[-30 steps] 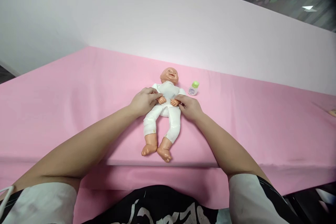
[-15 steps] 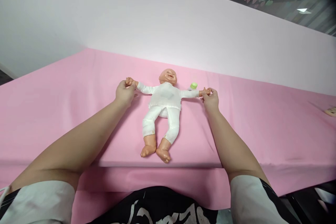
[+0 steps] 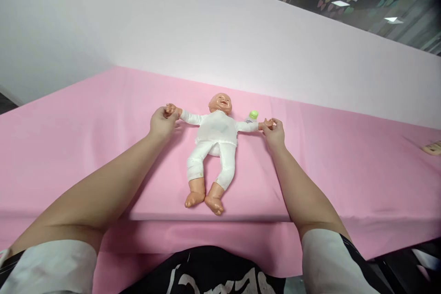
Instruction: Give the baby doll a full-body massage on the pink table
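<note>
Pink bench (image 3: 103, 115) carries the doll (image 3: 215, 140) on its back between the hands. Left hand (image 3: 161, 123) pinches one doll wrist, right hand (image 3: 274, 132) the other, arms spread flat. Best: hold lightly, pull evenly. Bottle (image 3: 253, 115) sits just beyond right hand.

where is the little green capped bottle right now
In the head view the green-capped bottle stands on the pink cloth just behind the doll's outstretched arm, near the right hand.

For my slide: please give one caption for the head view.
Left hand and right hand hold the doll by its outstretched arms.
</note>
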{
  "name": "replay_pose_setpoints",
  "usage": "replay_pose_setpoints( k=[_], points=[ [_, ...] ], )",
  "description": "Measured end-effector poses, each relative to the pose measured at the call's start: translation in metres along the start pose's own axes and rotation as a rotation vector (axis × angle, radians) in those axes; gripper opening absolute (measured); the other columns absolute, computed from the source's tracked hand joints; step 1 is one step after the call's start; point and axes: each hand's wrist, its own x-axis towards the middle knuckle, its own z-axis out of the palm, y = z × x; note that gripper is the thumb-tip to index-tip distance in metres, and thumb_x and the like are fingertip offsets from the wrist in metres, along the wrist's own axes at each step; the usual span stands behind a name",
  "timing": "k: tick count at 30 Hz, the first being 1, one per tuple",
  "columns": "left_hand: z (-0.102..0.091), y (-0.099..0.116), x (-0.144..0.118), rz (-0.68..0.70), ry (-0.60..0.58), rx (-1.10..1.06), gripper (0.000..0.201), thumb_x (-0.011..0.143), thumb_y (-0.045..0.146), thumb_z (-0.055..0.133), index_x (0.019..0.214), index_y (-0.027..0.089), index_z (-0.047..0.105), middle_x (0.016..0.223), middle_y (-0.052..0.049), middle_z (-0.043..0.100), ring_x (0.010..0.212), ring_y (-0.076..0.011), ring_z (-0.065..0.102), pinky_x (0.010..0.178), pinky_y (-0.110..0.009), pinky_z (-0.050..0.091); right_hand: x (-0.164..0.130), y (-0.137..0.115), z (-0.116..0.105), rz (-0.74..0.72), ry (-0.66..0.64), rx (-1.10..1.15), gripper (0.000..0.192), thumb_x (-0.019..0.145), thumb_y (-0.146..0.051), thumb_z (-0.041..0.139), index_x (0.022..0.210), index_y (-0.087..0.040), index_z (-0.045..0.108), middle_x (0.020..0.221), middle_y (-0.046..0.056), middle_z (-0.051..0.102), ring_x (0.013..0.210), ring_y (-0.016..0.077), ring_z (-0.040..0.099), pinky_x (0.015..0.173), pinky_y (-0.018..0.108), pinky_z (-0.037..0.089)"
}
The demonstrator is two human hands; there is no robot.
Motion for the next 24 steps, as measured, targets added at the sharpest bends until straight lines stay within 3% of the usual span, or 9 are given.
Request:
replay_pose_setpoints(
  k=[2,4,7,10,13,16,20,24],
  points=[
    [0.004,0.006,-0.015,0.224,-0.065,0.121,0.030,0.090,0.031,0.079,0.116,0.021,0.070,0.114,-0.008,0.077,0.102,-0.0239,0.075,0.082,-0.036,0.066,-0.015,-0.012,0.015,-0.182,0.016,0.003,0.076,0.080,-0.044,0.087,0.145,-0.023,0.053,0.119,0.008,0.076,0.108,0.0238,0.075,0.098,0.042,0.064],
    [0.010,0.011,-0.032,0.431,-0.164,0.266,0.032,0.093,0.036,0.077,0.121,0.022,0.074,0.118,-0.008,0.079,0.105,-0.0248,0.074,0.091,-0.039,0.064,-0.033,-0.022,0.032,-0.298,-0.068,0.054,0.076,0.083,-0.044,0.085,0.148,-0.025,0.052,0.125,0.010,0.076,0.115,0.0258,0.075,0.101,0.045,0.064],
    [0.018,0.014,-0.051,0.745,-0.410,0.513,0.031,0.099,0.043,0.070,0.122,0.024,0.080,0.123,-0.009,0.080,0.116,-0.0287,0.072,0.105,-0.046,0.059,-0.059,-0.032,0.053,-0.415,-0.238,0.039,0.050,0.091,-0.039,0.078,0.137,-0.026,0.063,0.127,0.009,0.076,0.113,0.0247,0.076,0.102,0.046,0.065],
    [0.020,0.012,-0.058,0.915,-0.588,0.692,0.036,0.102,0.043,0.064,0.128,0.024,0.081,0.130,-0.012,0.077,0.123,-0.0322,0.069,0.110,-0.050,0.057,-0.076,-0.039,0.062,-0.631,-0.404,-0.226,0.029,0.092,-0.025,0.071,0.120,-0.025,0.074,0.121,0.008,0.080,0.113,0.0275,0.075,0.107,0.051,0.062],
    [0.020,0.011,-0.057,0.921,-0.607,0.743,0.038,0.103,0.040,0.061,0.132,0.025,0.081,0.131,-0.012,0.076,0.125,-0.0334,0.068,0.109,-0.051,0.057,-0.081,-0.044,0.062,-0.794,-0.459,-0.427,0.033,0.092,-0.015,0.064,0.121,-0.023,0.078,0.125,0.011,0.080,0.121,0.0313,0.071,0.113,0.055,0.058],
    [0.020,0.009,-0.055,0.867,-0.601,0.731,0.037,0.100,0.041,0.065,0.130,0.028,0.082,0.130,-0.011,0.076,0.125,-0.0348,0.067,0.110,-0.051,0.056,-0.080,-0.046,0.061,-0.850,-0.453,-0.478,0.035,0.095,-0.014,0.062,0.125,-0.023,0.078,0.129,0.012,0.079,0.124,0.0322,0.070,0.116,0.057,0.055],
    [0.021,0.008,-0.056,0.812,-0.584,0.701,0.035,0.098,0.040,0.066,0.127,0.029,0.083,0.130,-0.012,0.076,0.126,-0.0350,0.067,0.113,-0.053,0.054,-0.076,-0.042,0.063,-0.869,-0.436,-0.457,0.037,0.094,-0.016,0.063,0.128,-0.024,0.077,0.128,0.011,0.079,0.125,0.0324,0.069,0.117,0.057,0.055],
    [0.021,0.011,-0.059,0.765,-0.547,0.617,0.034,0.097,0.043,0.068,0.125,0.029,0.082,0.132,-0.011,0.075,0.128,-0.0342,0.066,0.117,-0.052,0.052,-0.070,-0.039,0.060,-0.795,-0.364,-0.396,0.037,0.093,-0.022,0.066,0.129,-0.024,0.075,0.125,0.010,0.080,0.124,0.0324,0.070,0.117,0.057,0.055]
  ],
)
